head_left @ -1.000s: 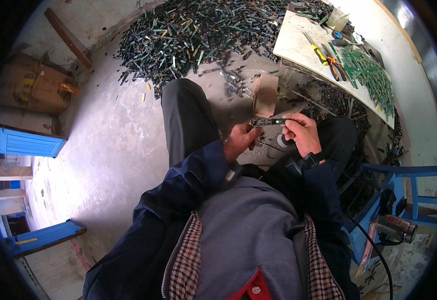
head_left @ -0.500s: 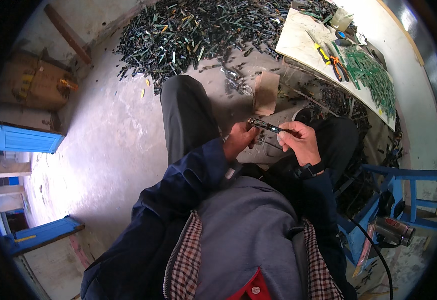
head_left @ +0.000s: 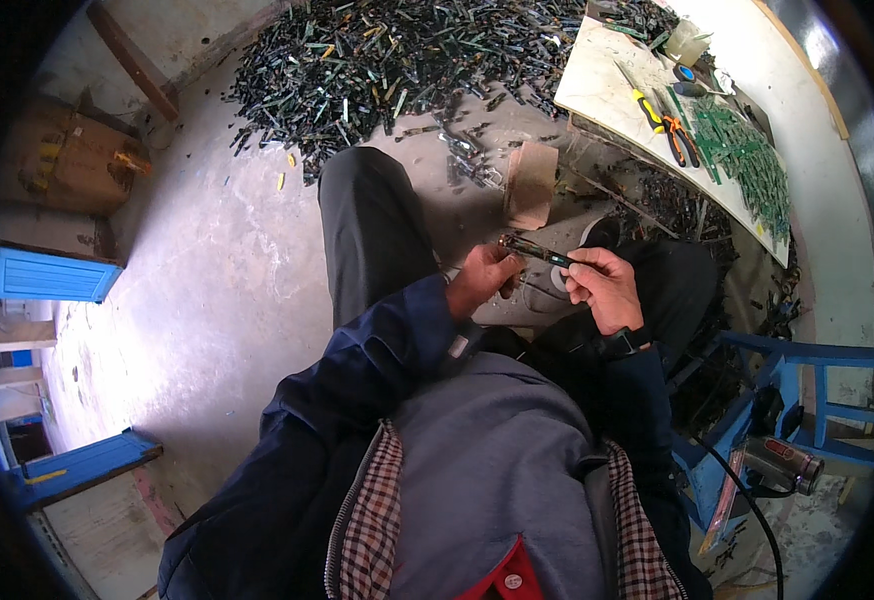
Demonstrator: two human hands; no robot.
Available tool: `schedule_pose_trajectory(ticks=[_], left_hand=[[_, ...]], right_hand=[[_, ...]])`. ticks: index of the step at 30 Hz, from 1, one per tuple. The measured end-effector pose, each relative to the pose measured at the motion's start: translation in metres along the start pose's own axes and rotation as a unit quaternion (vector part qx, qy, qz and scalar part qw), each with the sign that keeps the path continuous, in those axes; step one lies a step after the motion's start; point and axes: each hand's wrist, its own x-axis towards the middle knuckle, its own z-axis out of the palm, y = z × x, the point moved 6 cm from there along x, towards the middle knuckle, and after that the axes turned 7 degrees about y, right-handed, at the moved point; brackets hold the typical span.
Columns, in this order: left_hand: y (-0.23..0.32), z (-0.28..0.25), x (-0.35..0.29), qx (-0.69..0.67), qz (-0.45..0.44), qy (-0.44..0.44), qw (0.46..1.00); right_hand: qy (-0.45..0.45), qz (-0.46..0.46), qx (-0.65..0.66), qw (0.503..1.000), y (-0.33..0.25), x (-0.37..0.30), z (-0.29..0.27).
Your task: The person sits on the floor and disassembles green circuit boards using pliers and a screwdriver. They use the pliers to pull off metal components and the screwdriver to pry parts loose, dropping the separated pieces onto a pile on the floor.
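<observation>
Between my hands, above my lap, is a narrow dark strip-shaped electronic part (head_left: 535,250) with a coppery left end. My left hand (head_left: 482,278) is closed, its thumb and curled fingers pinching the left end of the strip. With thumb and fingertips my right hand (head_left: 605,288) grips the strip's other end, where a small pale green spot shows. A dark band watch (head_left: 624,342) is on the right wrist. Just beyond the hands a brown cardboard piece (head_left: 531,185) stands on the floor.
A large heap of dark narrow strips (head_left: 387,70) covers the floor ahead. At the right, a pale board (head_left: 597,75) carries pliers (head_left: 675,138), a yellow-handled tool (head_left: 645,108) and green circuit-board strips (head_left: 747,165). Blue stool (head_left: 817,350) and metal flask (head_left: 782,463) are beside my right arm.
The strip has turned slightly between my hands, and its pale green spot now shows. My right fingers have shifted a little to the right along it; the left hand has barely moved.
</observation>
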Motion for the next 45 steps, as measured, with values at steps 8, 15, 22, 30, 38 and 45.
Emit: schedule_pose_trajectory(ticks=[8,15,22,30,38,45], left_hand=[[0.013,0.009,-0.004,-0.041,0.039,-0.026,0.998],[0.014,0.008,-0.004,-0.006,0.043,-0.035,0.998],[-0.015,0.004,0.012,-0.065,0.118,-0.053,0.989],[0.026,-0.005,-0.01,0.035,0.137,-0.039,0.989],[-0.013,0.01,-0.003,-0.2,-0.138,-0.092,0.966],[0.019,0.014,-0.011,-0.036,0.112,-0.177,0.977]], right_hand=[[-0.027,0.031,0.01,0.999,0.018,0.009,-0.008],[-0.024,0.058,-0.012,0.998,0.026,0.014,-0.009],[-0.037,0.067,-0.012,0.997,0.029,0.016,-0.005],[-0.013,0.082,0.007,0.997,0.022,0.014,-0.001],[0.027,0.074,0.011,0.997,0.012,0.015,-0.003],[0.062,0.034,0.068,0.995,0.014,0.023,-0.006]])
